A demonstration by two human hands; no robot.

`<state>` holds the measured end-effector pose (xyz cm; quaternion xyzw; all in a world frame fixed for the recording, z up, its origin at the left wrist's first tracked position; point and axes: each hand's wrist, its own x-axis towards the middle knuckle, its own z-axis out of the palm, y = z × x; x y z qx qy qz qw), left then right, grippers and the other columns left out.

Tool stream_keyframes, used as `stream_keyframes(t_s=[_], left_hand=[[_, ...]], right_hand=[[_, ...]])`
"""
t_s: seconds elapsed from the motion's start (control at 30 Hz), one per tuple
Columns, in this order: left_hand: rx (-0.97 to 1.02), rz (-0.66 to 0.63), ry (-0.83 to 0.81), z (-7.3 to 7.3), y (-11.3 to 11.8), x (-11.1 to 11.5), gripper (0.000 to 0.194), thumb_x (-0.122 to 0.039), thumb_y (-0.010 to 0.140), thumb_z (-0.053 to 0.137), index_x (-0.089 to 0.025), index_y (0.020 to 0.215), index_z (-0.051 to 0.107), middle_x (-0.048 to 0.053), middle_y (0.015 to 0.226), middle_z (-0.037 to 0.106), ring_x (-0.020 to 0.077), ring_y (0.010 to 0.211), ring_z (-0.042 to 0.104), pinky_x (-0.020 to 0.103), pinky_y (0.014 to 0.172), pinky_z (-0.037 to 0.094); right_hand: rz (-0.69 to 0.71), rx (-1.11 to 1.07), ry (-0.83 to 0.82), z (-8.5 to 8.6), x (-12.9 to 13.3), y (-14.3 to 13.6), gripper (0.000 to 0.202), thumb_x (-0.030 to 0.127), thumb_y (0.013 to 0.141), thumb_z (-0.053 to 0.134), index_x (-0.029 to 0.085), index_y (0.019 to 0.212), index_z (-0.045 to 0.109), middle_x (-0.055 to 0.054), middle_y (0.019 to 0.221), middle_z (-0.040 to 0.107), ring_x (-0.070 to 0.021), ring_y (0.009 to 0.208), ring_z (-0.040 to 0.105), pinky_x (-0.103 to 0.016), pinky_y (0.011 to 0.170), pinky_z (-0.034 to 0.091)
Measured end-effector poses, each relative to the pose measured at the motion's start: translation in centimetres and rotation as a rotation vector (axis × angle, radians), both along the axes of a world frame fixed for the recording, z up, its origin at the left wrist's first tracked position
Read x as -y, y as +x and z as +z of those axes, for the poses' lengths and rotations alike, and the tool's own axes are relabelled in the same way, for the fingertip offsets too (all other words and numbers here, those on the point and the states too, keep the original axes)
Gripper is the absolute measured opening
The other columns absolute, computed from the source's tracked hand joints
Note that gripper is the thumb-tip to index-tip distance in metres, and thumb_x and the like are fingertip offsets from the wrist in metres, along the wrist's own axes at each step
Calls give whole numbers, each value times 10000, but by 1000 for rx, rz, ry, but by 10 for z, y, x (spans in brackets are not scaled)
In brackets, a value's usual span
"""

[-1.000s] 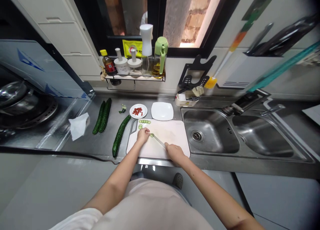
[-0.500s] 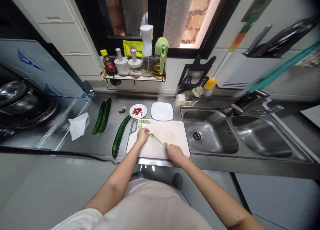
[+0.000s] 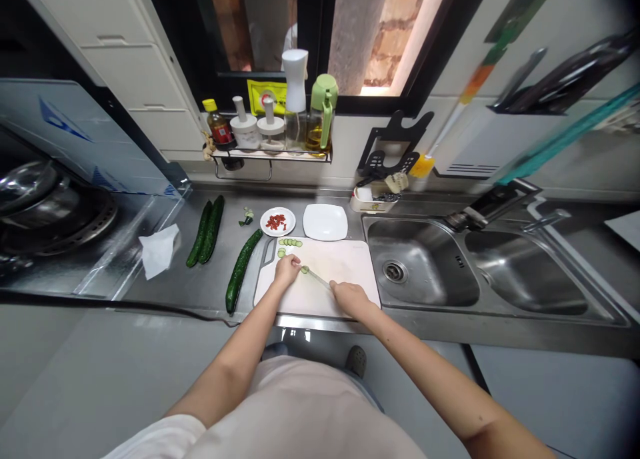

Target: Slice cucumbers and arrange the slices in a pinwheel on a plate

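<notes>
A white cutting board [image 3: 350,259] lies on the counter before me. My right hand [image 3: 351,299] is closed around the handle of a knife [image 3: 320,281], whose blade points up and left over the board. A small cucumber slice [image 3: 305,270] is at the blade's tip. My left hand [image 3: 288,270] is beside that tip, fingers bent and pinched together; what they hold, if anything, is too small to make out. Beyond it, a row of cucumber slices [image 3: 291,243] lies near the board's back left corner. A whole cucumber [image 3: 243,272] rests left of the board.
Behind the board stand a plate of red pieces [image 3: 277,222] and a white plate [image 3: 325,222]. Two cucumbers [image 3: 206,231], green scraps [image 3: 246,216] and a white paper towel [image 3: 159,251] lie left. A double sink [image 3: 423,262] is right. A condiment rack [image 3: 270,156] hangs behind.
Both hands, the knife and the slice stay nearly in place over the board. The whole view has shifted very slightly.
</notes>
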<state>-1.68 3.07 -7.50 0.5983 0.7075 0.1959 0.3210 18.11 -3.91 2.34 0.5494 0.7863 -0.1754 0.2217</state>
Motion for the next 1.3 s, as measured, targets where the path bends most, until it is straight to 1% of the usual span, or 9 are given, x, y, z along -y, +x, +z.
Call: stream_keyframes(t_s=[0.17,0.33,0.57,0.77,1.0,1.2,1.3], left_hand=[[7,-9,8,1,0,1,116,-143,727,672,-182,836,673,-1,733,630,129,723,589,216,661,404],[1,-16,5,2,0,1,123,-144,727,669,-179,845,676,2,736,634,131,727,591,217,662,408],[7,-11,8,3,0,1,126,-135,724,658,-178,841,674,1,729,634,128,714,588,216,655,404],[4,-9,4,1,-1,0,137,-137,722,653,-179,850,676,2,739,641,131,719,589,219,662,407],[4,-21,27,-2,-2,1,140,-144,721,648,-177,855,674,4,737,638,135,733,586,224,679,410],[-2,-33,49,-6,-3,1,133,-157,727,640,-177,855,669,6,748,632,136,743,580,230,696,410],[-3,-44,60,-8,-3,1,126,-162,740,628,-178,858,667,5,743,628,136,742,577,232,701,413]], right_hand=[[32,10,4,4,-2,1,340,66,891,349,143,1160,542,-162,1009,685,-234,1003,648,-305,780,452],[28,7,8,5,-3,1,342,56,890,355,147,1164,539,-168,1014,682,-232,1003,649,-309,789,451],[30,5,10,-4,-1,6,326,78,892,357,141,1147,551,-169,995,686,-245,983,656,-310,757,456],[20,-15,7,-10,8,17,293,118,905,359,151,1128,546,-159,985,686,-242,960,657,-305,744,445],[-46,-29,-14,-14,22,23,250,188,922,381,170,1125,526,-150,987,674,-236,966,641,-299,750,412],[-84,-74,-17,-16,28,33,237,244,929,378,177,1104,523,-140,992,671,-244,949,634,-294,743,385],[-144,-121,-8,-18,30,37,234,294,949,351,190,1078,516,-127,987,672,-234,936,631,-281,720,367]])
